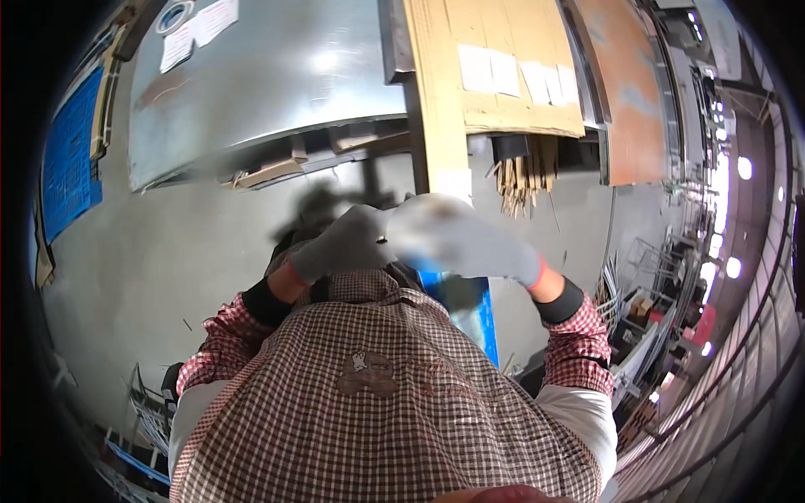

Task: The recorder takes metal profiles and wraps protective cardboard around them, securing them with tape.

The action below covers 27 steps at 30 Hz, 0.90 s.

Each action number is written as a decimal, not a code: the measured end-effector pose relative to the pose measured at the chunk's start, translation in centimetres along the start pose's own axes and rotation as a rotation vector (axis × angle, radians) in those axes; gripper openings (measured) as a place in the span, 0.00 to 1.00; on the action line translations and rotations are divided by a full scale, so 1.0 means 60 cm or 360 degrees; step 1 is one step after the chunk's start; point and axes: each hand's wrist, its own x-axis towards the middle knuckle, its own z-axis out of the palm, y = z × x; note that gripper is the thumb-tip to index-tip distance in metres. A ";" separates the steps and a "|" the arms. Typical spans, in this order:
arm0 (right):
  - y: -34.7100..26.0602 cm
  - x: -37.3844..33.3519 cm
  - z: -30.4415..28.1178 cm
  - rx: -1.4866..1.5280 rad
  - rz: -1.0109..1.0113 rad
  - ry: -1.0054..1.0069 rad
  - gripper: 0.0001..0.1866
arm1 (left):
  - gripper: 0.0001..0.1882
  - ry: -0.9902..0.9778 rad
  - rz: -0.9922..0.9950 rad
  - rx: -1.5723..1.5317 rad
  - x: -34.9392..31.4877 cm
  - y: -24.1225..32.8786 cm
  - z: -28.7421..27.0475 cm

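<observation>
Grey gloves (pixel 345 243) covering the fingers (pixel 375 220), red cuffs (pixel 537 272) behind them, then black bands (pixel 560 303), red-checked sleeves (pixel 580 334), brown-checked apron (pixel 352 444)

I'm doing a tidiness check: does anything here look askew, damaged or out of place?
Mildly, yes. Brown strips jut unevenly below the cardboard, looking untidy, and a thin dark sliver lies on the floor at left, like stray debris. The right hand is too blurred to judge anything in its grip.

Beyond our hands (pixel 348 241), a tape roll (pixel 163 23) and papers (pixel 177 50) lie on the bench (pixel 268 96) at left, while other sheets (pixel 475 69) lie on cardboard (pixel 516 116) to the bench's right.
</observation>
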 end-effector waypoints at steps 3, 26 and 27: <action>0.026 -0.063 -0.104 0.0606 0.0406 -0.0027 0.17 | 0.26 -0.0178 -0.0268 -0.0119 -0.021 -0.009 -0.006; 0.167 -0.011 0.215 -0.0459 0.1362 0.1124 0.55 | 0.19 -0.0373 -0.0645 -0.0751 0.037 -0.162 0.038; 0.158 -0.017 0.226 -0.0524 0.1233 0.1243 0.53 | 0.17 -0.0296 -0.0268 -0.0689 0.037 -0.228 0.099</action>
